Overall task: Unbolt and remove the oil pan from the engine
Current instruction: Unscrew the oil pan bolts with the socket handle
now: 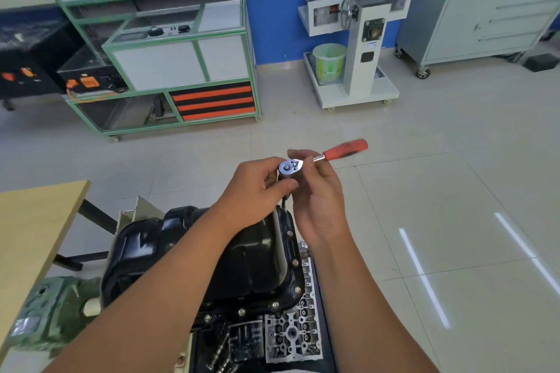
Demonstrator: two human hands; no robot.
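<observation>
Above the black oil pan [242, 254], which sits bolted on the engine [291, 333], both hands grasp the ratchet [291, 167]: left hand [257, 188] pinching under its head, right hand [318, 200] beside. Socket may slip off a bolt if seated crooked

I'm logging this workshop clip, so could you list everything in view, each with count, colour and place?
ratchet wrench: one, chrome head, red handle; held up above the engine.
oil pan: one, black; on the engine, bottom centre.
engine: one, grey metal; under the pan.
flange bolts: several, silver; along the pan's near edge.
table: one, light wood; left.
frame rack: one, green; back left.
bucket: one, light green; on the white stand.
white stand: one; back centre.
cabinet: one, grey, on wheels; back right.
left hand: grips below the wrench head.
right hand: holds the wrench near its head.
</observation>
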